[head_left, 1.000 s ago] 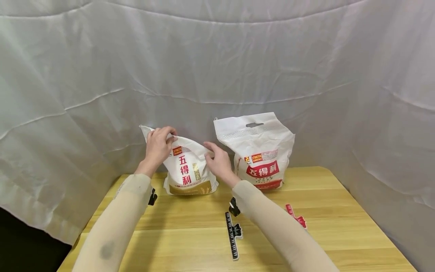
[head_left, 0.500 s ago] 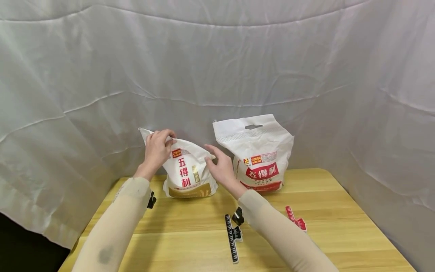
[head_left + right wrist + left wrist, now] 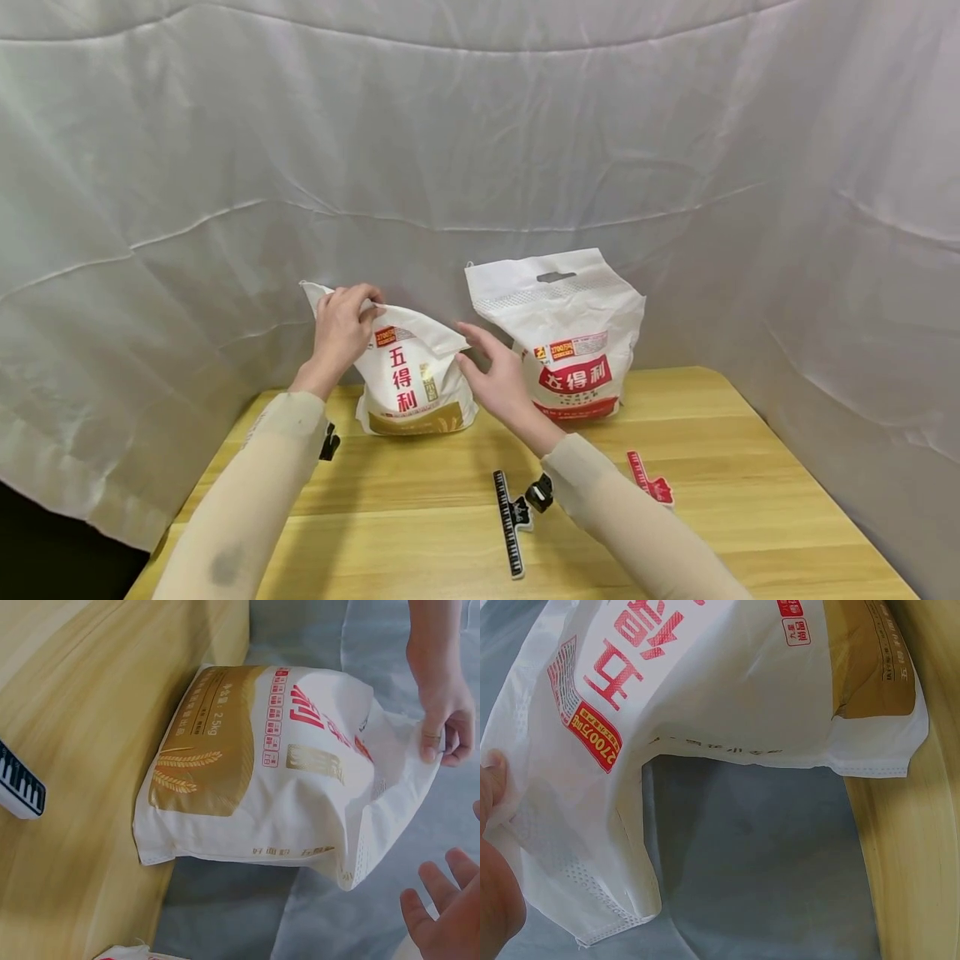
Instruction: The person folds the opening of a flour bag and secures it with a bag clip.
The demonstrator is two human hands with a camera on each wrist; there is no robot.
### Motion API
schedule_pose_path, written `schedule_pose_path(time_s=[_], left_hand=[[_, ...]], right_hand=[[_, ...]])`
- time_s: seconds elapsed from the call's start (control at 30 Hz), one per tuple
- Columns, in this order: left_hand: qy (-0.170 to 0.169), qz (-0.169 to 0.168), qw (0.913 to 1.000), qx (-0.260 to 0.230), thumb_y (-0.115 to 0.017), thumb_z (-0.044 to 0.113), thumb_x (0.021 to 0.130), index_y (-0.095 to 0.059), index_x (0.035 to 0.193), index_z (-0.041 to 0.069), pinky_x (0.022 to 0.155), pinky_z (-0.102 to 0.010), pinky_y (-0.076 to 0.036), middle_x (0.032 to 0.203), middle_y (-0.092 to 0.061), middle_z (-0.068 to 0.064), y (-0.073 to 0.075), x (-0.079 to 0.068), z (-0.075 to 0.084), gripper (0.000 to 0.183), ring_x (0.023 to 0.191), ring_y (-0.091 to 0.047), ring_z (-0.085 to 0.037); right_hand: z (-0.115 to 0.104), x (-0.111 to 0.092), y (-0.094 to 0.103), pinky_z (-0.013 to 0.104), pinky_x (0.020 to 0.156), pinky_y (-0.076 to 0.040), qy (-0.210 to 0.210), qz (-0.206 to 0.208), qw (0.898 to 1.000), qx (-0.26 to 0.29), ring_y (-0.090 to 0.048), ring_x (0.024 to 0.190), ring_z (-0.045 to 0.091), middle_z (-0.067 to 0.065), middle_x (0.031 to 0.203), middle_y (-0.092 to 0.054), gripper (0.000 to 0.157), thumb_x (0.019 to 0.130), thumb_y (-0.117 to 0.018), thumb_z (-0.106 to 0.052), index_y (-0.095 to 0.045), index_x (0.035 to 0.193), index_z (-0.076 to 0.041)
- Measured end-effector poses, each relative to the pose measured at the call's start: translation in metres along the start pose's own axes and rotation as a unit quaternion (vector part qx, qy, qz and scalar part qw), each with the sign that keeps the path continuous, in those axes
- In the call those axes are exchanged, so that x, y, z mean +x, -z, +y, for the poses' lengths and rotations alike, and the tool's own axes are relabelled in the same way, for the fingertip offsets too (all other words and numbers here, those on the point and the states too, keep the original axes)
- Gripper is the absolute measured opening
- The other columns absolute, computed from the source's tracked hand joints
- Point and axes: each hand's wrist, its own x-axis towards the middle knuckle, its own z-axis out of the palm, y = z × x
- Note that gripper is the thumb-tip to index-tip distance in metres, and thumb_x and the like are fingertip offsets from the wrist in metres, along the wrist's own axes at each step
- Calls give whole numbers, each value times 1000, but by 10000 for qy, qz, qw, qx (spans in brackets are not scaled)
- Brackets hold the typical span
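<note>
A white flour bag with a gold base panel and red characters stands at the back left of the table. My left hand pinches its folded top edge; in the right wrist view the thumb and curled fingers of that left hand grip the white material. Beside the bag's right top corner is my right hand, fingers extended. The right wrist view shows this right hand apart from the bag, holding nothing. In the left wrist view, the bag's top slumps and the hand is only partly visible.
A second flour bag, with red panels and a handle slot, stands right of my right hand. A black piano-key clip and a red one lie on the wooden table. Grey cloth hangs behind.
My right hand has drawn off the bag's right top corner, moving slightly right and toward me. The left hand keeps its grip on the top edge.
</note>
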Motion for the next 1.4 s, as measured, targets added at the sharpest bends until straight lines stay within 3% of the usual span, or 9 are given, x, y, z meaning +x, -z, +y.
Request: schedule_pose_path(time_s=[0.33,0.77,1.13,1.4], left_hand=[[-63,48,10000,-42,-71,7,96,-67,103,9,114,-58,-30,110,-74,-12,-1,-1,-1,8,103,-58,-34],[21,-25,10000,-36,-70,7,97,-66,103,10,115,-57,-29,110,-73,-12,-1,-2,-3,8,104,-57,-34],[-12,13,10000,-74,-70,6,97,-66,103,10,114,-57,-30,110,-73,-12,-1,-5,-3,7,103,-57,-34],[-20,24,10000,-77,-68,7,99,-66,104,9,114,-57,-30,108,-73,-12,-1,-6,-3,6,102,-57,-34]], right_hand=[[2,-20,14,51,108,-49,116,-70,9999,81,-62,129,33,11,143,-64,48,97,-71,-8,-60,144,-7],[21,-62,32,57,99,-53,-125,-724,9971,-200,-63,125,34,11,143,-63,55,94,-74,-7,-57,146,-5],[46,-98,50,57,100,-53,-459,-1694,9826,-601,-65,123,36,15,147,-59,61,96,-73,-11,-49,152,-7],[57,-113,59,55,99,-54,-751,-1951,9741,-864,-66,119,35,16,144,-61,58,97,-73,-14,-50,149,-4]])
